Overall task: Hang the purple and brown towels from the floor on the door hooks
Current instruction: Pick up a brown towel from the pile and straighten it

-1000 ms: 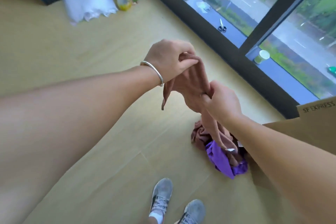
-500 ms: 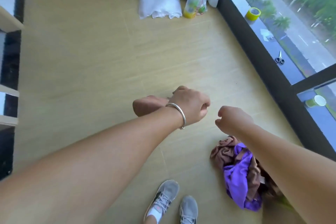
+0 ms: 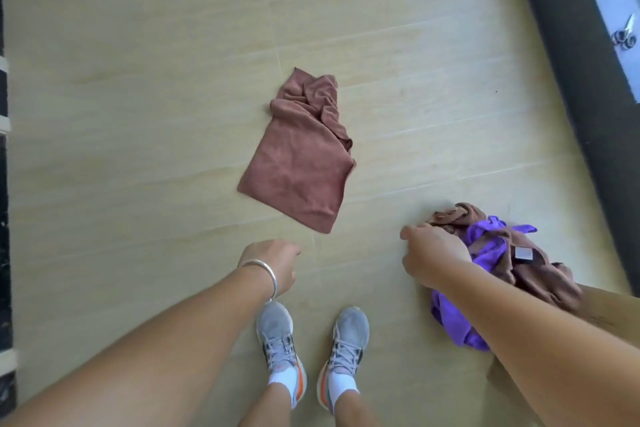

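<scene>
One brown towel [image 3: 301,156] lies spread on the wooden floor ahead of my feet, its far end crumpled. A heap of brown towels [image 3: 540,270] and purple towels [image 3: 485,246] sits on the floor to the right. My left hand [image 3: 273,263], with a silver bracelet on the wrist, hovers near the spread towel's near corner with its fingers curled and nothing in it. My right hand [image 3: 433,253] is over the left edge of the heap, fingers curled, with no cloth visible in its grip. No door or hooks are in view.
My grey shoes [image 3: 311,340] stand at the bottom centre. A dark window frame [image 3: 571,80] runs along the right, with scissors [image 3: 623,35] on the sill. A cardboard box [image 3: 609,308] touches the heap at the lower right. A dark shelf edge [image 3: 3,184] lines the left.
The brown towel that both hands held up a second ago now lies on the floor. Both hands have let go and dropped lower. The view has tilted down.
</scene>
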